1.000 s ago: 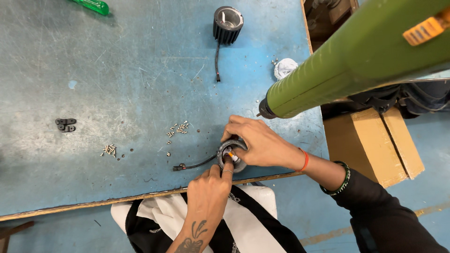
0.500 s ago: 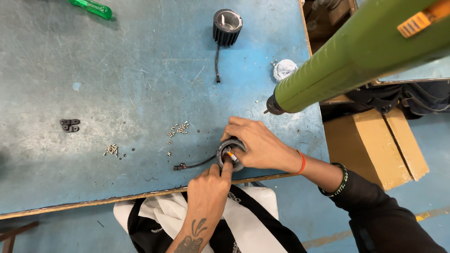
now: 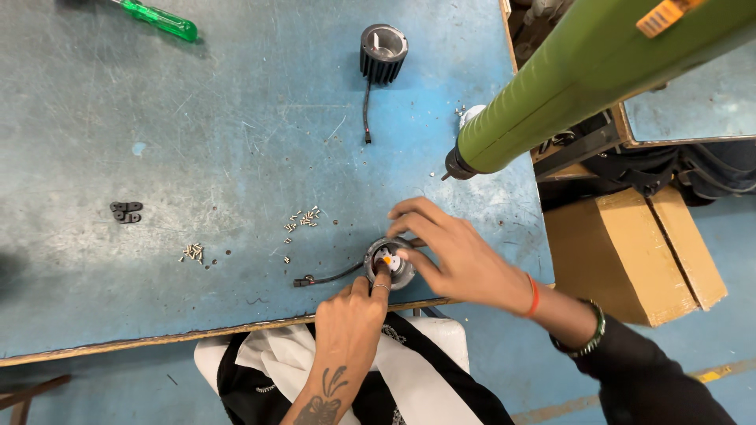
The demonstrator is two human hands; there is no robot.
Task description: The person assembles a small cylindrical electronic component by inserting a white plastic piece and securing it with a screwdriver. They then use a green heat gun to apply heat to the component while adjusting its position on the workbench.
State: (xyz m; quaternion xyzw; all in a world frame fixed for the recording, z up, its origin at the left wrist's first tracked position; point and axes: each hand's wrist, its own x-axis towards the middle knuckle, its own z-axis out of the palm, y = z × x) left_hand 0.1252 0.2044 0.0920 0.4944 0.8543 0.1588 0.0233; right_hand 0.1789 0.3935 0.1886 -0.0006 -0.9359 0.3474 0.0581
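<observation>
Partly hidden, the round fitting (image 3: 389,264) is pinched by left hand (image 3: 352,315) and right hand (image 3: 457,256) fingers.

We see two items of this kind only.

Cardboard box (image 3: 630,252): brown, rectangular, closed, strip of tape along top. Stands on blue floor just beside right edge of blue table (image 3: 197,142), below dark straps. We see top face and one side face; no print readable.

Orange label (image 3: 660,16): small rectangle stuck on green cylinder (image 3: 583,86) at upper right, near top edge of picture, tilted with cylinder. Some dark marks on it, too small for us to tell.

No screens, no signs.
</observation>
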